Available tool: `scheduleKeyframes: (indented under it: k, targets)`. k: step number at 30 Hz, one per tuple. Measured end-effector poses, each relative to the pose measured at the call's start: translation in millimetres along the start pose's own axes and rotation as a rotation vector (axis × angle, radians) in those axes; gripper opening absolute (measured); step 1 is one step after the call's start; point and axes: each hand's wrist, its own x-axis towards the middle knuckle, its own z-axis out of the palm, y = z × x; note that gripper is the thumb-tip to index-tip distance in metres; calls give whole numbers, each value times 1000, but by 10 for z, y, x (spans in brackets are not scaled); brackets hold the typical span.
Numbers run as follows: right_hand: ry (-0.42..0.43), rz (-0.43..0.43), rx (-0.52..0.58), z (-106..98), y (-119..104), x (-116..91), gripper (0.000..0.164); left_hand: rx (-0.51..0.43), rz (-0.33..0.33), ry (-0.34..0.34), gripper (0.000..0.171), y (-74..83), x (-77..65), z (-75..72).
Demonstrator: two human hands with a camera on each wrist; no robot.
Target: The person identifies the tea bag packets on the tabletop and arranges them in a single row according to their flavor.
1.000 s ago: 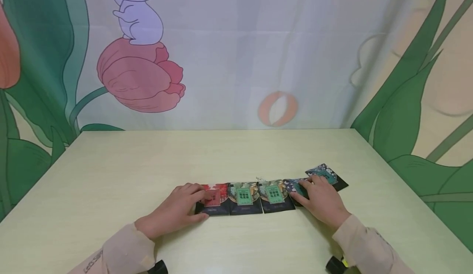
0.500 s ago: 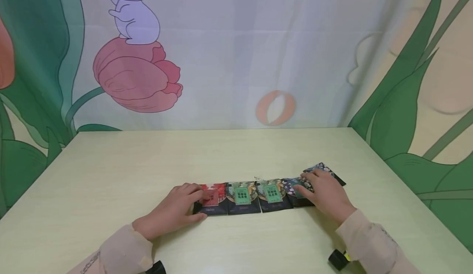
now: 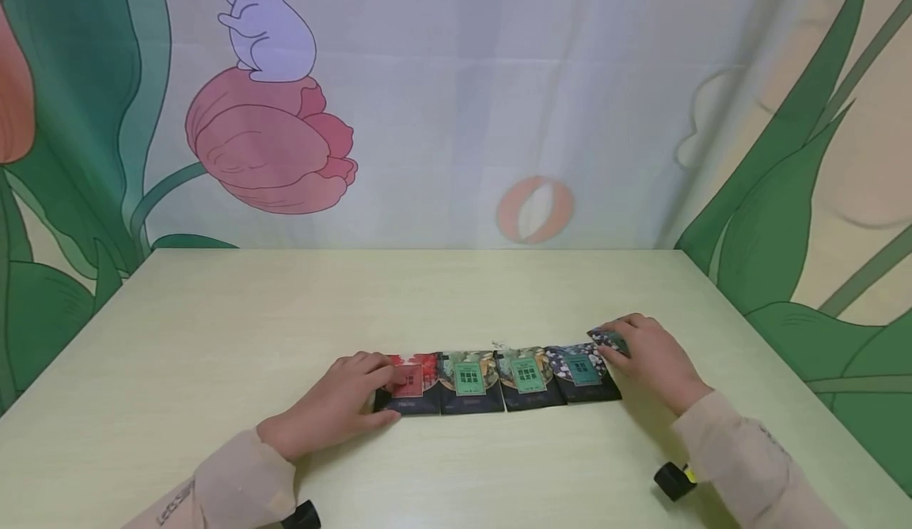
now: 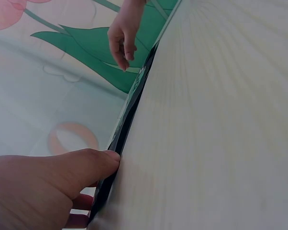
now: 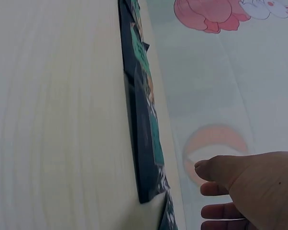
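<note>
Several flat dark sachets lie in a row on the table. At the left end is a red-labelled sachet [image 3: 416, 402], on which my left hand [image 3: 338, 404] rests, index finger on top and thumb at its near edge. Two green-labelled sachets [image 3: 470, 402] come after it, then a blue flowered sachet [image 3: 584, 390]. Another blue flowered sachet [image 3: 607, 339] lies askew behind the row's right end, mostly hidden by my right hand [image 3: 651, 359]. In the right wrist view this hand, its fingers loosely extended, holds nothing and appears apart from the sachets.
The pale wooden table [image 3: 285, 307] reaches back to a printed curtain [image 3: 427, 117] with a rabbit, flowers and leaves. A small black device [image 3: 673, 481] shows under the right sleeve, and another black device [image 3: 302, 515] by the left cuff.
My right hand has left the blue sachet at the row's end and moved right, over the askew sachet. That row-end sachet now shows fully. My left hand stays in place.
</note>
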Motion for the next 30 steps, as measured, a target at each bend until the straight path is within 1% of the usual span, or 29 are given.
scheduleKeyframes:
  k: [5, 13, 22, 30]
  targets:
    - [-7, -15, -6, 8, 73, 38, 35, 1, -1, -1, 37, -4, 0, 1]
    - [-77, 14, 53, 58, 201, 84, 38, -5, -9, -2, 36, -8, 5, 6]
    - [-114, 29, 53, 74, 273, 91, 41, -4, -8, 0, 38, -11, 10, 11]
    - [-155, 59, 54, 113, 327, 105, 44, 1, -1, -1, 38, -12, 6, 13]
